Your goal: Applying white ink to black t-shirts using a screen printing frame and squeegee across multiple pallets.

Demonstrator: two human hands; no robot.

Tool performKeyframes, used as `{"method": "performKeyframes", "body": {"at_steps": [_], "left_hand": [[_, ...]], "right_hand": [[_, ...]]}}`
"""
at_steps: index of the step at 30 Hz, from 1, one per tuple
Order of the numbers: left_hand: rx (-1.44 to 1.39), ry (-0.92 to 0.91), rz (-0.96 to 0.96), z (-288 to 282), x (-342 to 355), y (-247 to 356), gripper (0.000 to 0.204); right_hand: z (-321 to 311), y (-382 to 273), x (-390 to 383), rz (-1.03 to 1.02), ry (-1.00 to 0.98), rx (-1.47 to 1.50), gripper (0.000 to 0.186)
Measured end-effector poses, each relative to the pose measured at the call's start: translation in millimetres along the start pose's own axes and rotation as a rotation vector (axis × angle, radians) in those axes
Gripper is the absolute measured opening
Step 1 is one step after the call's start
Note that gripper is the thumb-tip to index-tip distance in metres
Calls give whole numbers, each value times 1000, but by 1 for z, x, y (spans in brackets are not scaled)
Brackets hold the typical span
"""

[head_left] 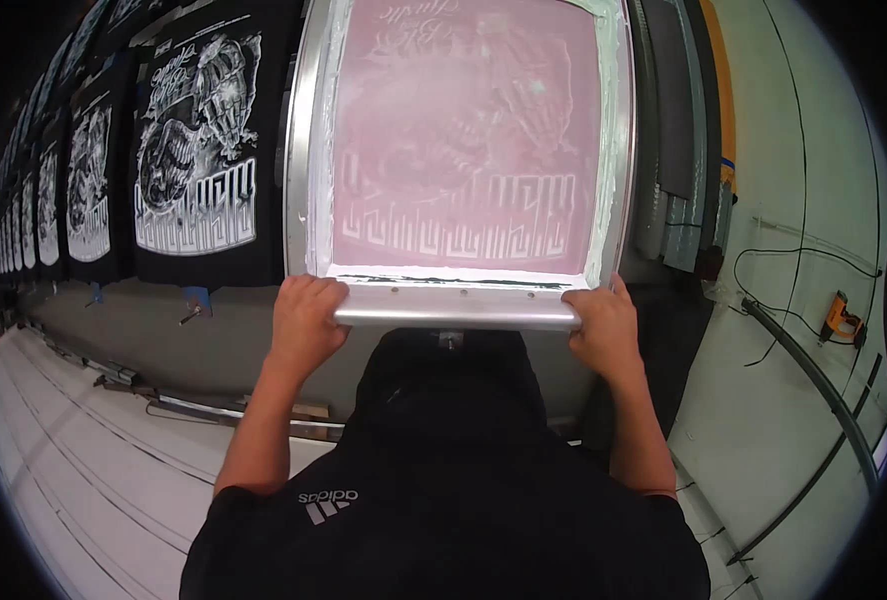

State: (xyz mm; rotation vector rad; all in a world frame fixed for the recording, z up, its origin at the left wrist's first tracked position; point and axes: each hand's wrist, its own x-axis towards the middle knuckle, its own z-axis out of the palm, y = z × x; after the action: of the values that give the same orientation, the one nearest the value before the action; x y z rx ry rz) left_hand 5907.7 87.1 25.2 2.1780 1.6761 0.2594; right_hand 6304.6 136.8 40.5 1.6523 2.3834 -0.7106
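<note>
A screen-printing frame (464,313) with silvery metal sides lies right in front of me. Its pink mesh (444,130) carries a pale design, with whitish ink smeared along the borders. My left hand (309,318) is closed around the near left corner of the frame. At the near right corner, my right hand (605,325) grips it too, thumb on top of the near bar. The undersides of both hands' grips are hidden. Left of the frame lies a black T-shirt (199,150) printed with a white design.
More black printed shirts (89,170) run in a row along the table (294,345) to the left. At the right, grey bars (679,150) lie beside the frame. An orange power tool (842,320), a cable and a dark hose (814,365) are on the pale floor.
</note>
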Motion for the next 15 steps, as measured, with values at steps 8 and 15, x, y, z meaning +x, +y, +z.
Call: {"method": "performKeyframes", "body": {"at_steps": [8, 15], "left_hand": [[97, 190, 3, 27, 27, -16, 35], [206, 314, 96, -22, 285, -112, 31]], "right_hand": [[25, 15, 23, -66, 210, -64, 52], [-85, 73, 261, -36, 346, -247, 46]]}}
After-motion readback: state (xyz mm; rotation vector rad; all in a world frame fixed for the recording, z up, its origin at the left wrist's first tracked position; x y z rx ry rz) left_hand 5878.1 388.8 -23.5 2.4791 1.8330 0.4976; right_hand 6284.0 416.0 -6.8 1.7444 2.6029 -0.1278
